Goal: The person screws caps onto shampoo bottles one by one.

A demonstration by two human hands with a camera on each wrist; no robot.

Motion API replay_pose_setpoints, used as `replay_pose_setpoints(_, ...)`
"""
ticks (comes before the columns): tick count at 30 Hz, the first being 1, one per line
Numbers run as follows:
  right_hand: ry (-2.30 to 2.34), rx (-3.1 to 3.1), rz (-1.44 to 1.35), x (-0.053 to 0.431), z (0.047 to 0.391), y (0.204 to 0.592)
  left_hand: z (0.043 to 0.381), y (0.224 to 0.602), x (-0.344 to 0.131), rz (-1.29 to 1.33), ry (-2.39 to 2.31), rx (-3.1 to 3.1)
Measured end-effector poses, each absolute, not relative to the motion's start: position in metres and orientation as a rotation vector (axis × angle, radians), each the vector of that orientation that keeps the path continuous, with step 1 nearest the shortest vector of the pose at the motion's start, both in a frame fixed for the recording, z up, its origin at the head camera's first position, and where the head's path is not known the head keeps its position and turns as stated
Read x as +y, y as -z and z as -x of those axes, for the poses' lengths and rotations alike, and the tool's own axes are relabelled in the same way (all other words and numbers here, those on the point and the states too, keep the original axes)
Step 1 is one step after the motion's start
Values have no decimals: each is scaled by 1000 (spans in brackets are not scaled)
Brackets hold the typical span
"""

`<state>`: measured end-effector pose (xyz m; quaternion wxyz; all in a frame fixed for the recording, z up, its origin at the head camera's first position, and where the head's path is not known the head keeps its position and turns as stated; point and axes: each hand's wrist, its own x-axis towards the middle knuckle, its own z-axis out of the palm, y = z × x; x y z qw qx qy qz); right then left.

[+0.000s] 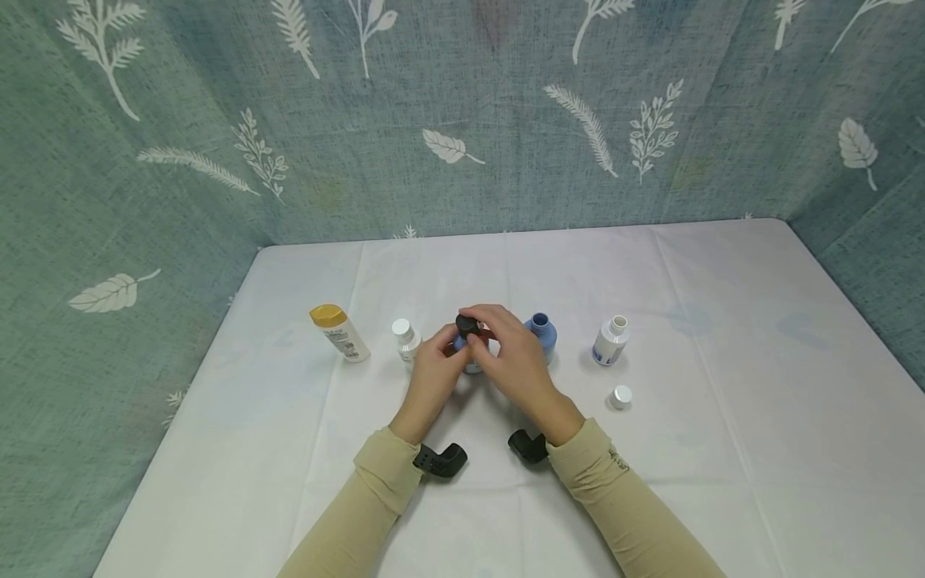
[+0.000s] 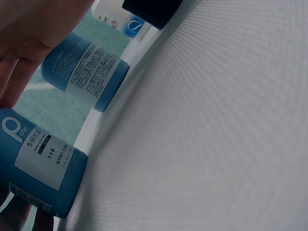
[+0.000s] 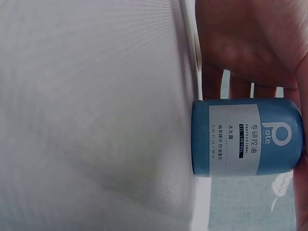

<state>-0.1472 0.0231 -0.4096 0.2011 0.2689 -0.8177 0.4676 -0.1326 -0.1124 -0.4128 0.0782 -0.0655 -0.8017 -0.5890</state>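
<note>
A small blue shampoo bottle [image 1: 473, 366] with a white label stands on the table between the hands. Its "Pote" label faces the wearer in the right wrist view, where the bottle [image 3: 245, 137] lies sideways in the picture. My left hand [image 1: 436, 360] grips the bottle near its shoulder from the left. At the bottle's mouth sits a black cap [image 1: 466, 324], pinched between the thumb and fingers of my right hand [image 1: 519, 353]. Just right of it, partly behind the right hand, is a second blue bottle [image 1: 542, 333], its mouth uncapped.
Left of the hands stand a white bottle [image 1: 406, 337] with a white cap and a white bottle [image 1: 348, 339] with a yellow cap. To the right is an uncapped white bottle [image 1: 609, 343], with a loose white cap [image 1: 620, 397] nearer the wearer. Patterned curtain [image 1: 477, 193] surrounds the white-covered table [image 1: 723, 361].
</note>
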Motion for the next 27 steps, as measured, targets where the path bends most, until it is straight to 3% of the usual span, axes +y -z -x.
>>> replay_pose_setpoints(27,-1346,-2252,-735,22,146,411,131,412,-112,223,1770,-2397)
